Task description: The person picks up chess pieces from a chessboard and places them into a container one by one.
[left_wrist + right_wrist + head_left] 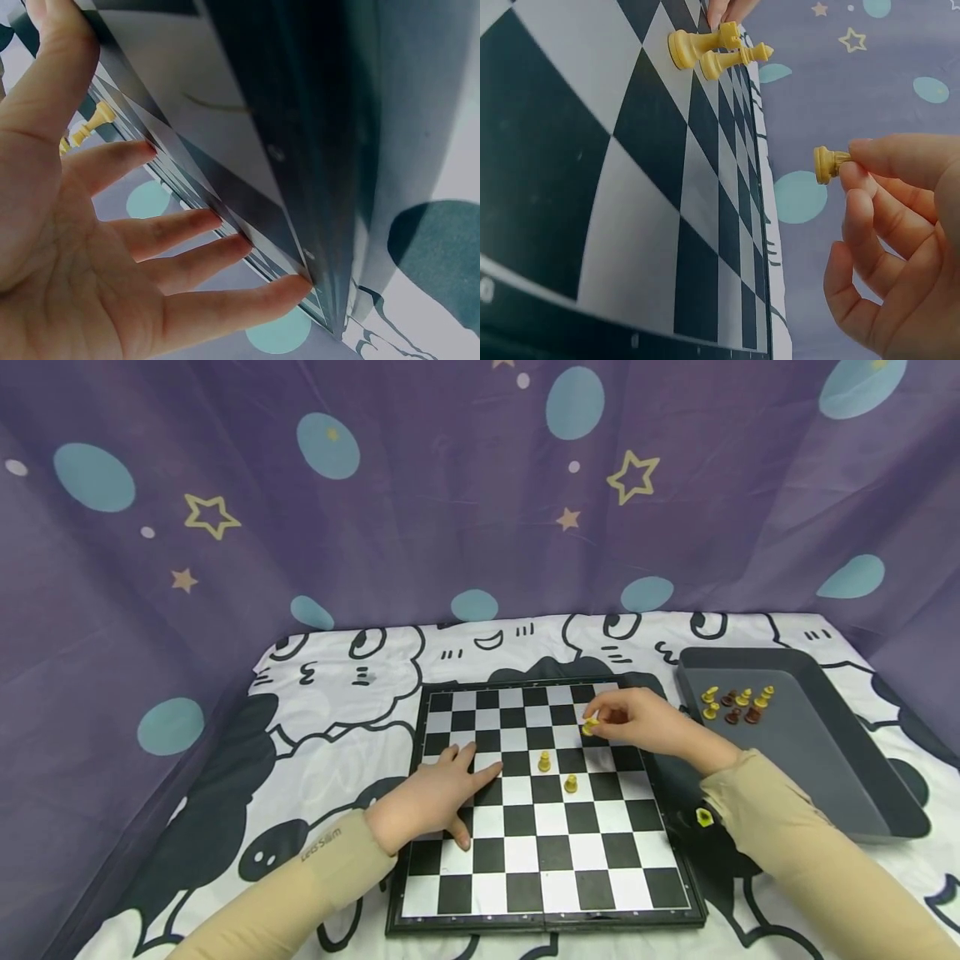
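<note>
A black-and-white chessboard (551, 818) lies on the cloth. My left hand (435, 793) rests on its left side, fingers spread and fingertips touching the squares, as the left wrist view also shows. Between thumb and fingertips, my right hand (637, 718) pinches a yellow chess piece (825, 165) above the far right part of the board. Its base shows in the right wrist view; its top is hidden by the fingers. Two yellow pieces stand near the board's middle: a rook (694, 46) and a slimmer piece with a pointed top (731, 61).
Right of the board is a dark grey tray (847, 768) with several yellow pieces (742, 697) and brown pieces (752, 716) at its far left. A small yellow object (704, 817) lies between board and tray, beside the right sleeve. A purple curtain (450, 527) hangs behind.
</note>
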Tool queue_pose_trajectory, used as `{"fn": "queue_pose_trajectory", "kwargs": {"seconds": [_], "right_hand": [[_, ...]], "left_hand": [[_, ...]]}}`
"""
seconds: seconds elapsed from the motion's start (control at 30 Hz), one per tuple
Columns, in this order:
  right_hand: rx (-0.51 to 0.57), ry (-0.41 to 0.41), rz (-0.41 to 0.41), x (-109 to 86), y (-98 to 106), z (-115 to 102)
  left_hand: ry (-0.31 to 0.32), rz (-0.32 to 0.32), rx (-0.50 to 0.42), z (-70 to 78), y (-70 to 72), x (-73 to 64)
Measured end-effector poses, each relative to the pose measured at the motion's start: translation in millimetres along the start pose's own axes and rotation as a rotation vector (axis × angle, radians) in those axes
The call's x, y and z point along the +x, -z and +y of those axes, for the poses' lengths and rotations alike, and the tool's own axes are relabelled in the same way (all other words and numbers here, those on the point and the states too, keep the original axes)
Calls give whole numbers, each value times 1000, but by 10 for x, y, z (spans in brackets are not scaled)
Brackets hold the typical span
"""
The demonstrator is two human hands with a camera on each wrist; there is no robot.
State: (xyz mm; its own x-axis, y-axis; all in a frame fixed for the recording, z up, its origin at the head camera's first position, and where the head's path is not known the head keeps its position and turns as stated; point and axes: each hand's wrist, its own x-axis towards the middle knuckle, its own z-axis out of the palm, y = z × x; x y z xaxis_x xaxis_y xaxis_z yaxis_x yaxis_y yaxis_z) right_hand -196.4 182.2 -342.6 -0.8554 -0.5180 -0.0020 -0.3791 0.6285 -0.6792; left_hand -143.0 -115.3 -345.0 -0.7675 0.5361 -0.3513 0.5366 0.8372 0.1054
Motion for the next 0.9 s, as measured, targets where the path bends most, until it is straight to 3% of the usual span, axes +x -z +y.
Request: {"fn": "queue_pose_trajectory", "kwargs": {"seconds": [0.27, 0.9], "right_hand": [[39, 5, 33, -127, 76, 46], [-50, -42, 134, -364, 378, 94]], "left_hand": [[-5, 6, 2, -5, -4, 1], [-4, 3, -4, -2, -1, -4]]}}
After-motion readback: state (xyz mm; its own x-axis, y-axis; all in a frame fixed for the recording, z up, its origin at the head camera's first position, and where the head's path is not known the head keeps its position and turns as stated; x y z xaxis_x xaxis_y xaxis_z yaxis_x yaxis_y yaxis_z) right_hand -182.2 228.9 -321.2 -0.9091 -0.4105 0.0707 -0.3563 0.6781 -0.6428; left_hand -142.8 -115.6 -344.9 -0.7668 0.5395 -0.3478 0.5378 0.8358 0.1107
